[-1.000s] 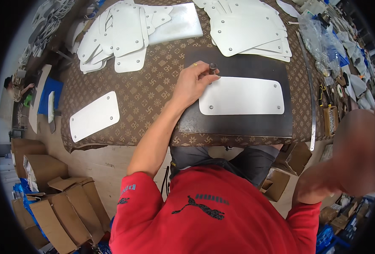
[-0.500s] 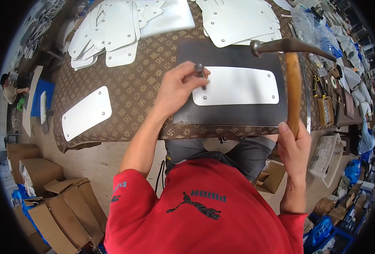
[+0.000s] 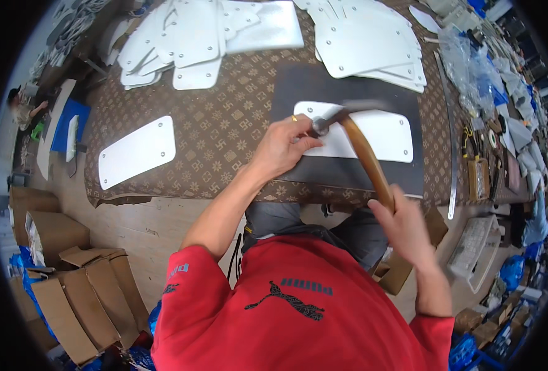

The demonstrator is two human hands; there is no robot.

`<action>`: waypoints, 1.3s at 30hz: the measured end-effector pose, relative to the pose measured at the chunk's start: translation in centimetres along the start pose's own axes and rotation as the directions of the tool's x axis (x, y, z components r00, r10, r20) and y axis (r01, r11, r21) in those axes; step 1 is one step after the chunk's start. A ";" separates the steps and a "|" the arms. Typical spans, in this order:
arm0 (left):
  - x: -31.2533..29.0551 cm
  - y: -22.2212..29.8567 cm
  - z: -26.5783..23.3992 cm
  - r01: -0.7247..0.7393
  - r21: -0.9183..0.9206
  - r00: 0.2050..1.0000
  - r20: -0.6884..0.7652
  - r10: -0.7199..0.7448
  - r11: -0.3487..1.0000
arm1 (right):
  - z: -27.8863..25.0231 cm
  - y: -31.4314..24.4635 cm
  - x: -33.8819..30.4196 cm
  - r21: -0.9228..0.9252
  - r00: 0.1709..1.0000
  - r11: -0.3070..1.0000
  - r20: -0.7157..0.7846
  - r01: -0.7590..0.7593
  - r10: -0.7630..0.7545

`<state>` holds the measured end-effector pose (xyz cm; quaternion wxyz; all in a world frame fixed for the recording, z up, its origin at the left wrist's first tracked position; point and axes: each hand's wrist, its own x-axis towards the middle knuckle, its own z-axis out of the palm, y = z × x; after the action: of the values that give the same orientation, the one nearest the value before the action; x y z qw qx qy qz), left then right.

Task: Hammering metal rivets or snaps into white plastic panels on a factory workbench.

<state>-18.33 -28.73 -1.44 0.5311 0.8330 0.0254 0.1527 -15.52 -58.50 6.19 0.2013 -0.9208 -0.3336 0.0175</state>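
My left hand [image 3: 280, 147] is closed around a short metal punch, standing at the left end of a white panel [image 3: 390, 137] with rounded corners and metal rivets. The hammer head hides most of the punch. My right hand [image 3: 405, 227] grips the wooden handle of a hammer [image 3: 368, 156]. Its steel head is down at the punch's top, partly blurred; whether the two touch I cannot tell. Beneath the panel lies a black mat [image 3: 295, 80].
A similar riveted white panel [image 3: 139, 152] lies at the left of the brown patterned tablecloth [image 3: 224, 133]. Stacks of white panels [image 3: 193, 37] [image 3: 366, 40] stand at the back. A metal ruler [image 3: 452, 154] and tools lie right; cardboard boxes [image 3: 91, 297] stand on the floor left.
My right hand has swung the hammer down and left, from above the mat's right side to the punch. My left hand still holds the punch at the panel. The whole view has shifted slightly.
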 end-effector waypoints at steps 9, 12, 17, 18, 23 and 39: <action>7.1 3.4 2.4 -0.013 -0.243 1.000 0.003 0.014 0.970 | -6.1 0.0 -3.1 0.679 0.888 0.686 -0.111 -0.260 0.446; 11.8 4.7 7.6 0.009 -0.365 0.998 0.055 0.012 0.931 | -8.0 0.5 -3.9 0.722 0.822 0.666 -0.256 -0.188 0.509; 16.3 3.4 14.2 0.007 -0.368 0.989 0.137 0.047 0.930 | -10.3 1.3 -5.9 0.779 0.692 0.623 -0.414 -0.067 0.591; 16.5 3.3 15.2 0.011 -0.365 0.986 0.159 0.051 0.931 | -10.4 1.7 -6.2 0.784 0.677 0.617 -0.414 -0.074 0.608; 16.5 2.0 16.8 0.013 -0.213 0.964 0.261 0.044 0.977 | -11.5 3.4 -4.9 0.740 0.601 0.670 -0.507 -0.066 0.618; 15.2 1.3 16.9 -0.103 -0.218 0.961 0.229 0.154 0.970 | -7.1 7.5 -1.8 0.594 0.795 0.642 -0.008 -0.484 0.606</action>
<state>0.75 -41.06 -3.41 0.6017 0.7865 -0.1105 0.0850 -11.19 -67.33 9.64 0.4824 -0.8723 0.0045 0.0798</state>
